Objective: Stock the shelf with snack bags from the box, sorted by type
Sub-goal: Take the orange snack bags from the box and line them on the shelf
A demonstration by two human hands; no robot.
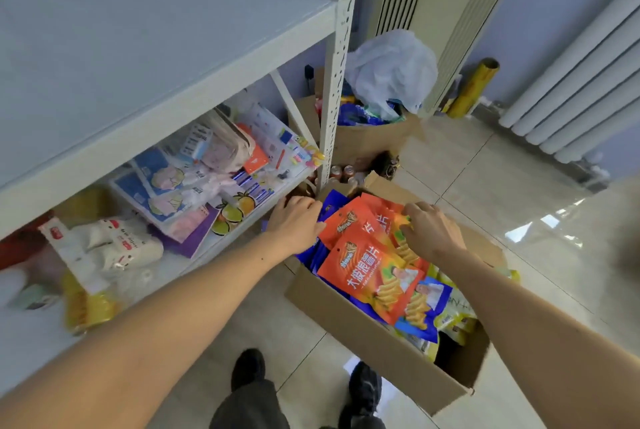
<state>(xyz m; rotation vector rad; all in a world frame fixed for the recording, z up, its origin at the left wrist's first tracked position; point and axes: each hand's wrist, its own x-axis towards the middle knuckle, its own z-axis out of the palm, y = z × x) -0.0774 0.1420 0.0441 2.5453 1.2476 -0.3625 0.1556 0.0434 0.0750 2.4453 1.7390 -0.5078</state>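
I see the big pale metal shelf (166,47), top board bare. On the floor sits the brown cardboard box (374,335) w/ shiny orange chip bags (367,269) on top, blue & yellow ones under. I think it's the picking step. My right hand (431,233) pinches an orange bag's edge; left hand (298,222) rests flat on the pile, fingers hidden. Next: lift orange ones together. Low shelf stuff is blurry.

Orange snack bag (372,281) reads "大波浪薯片"; other print illegible
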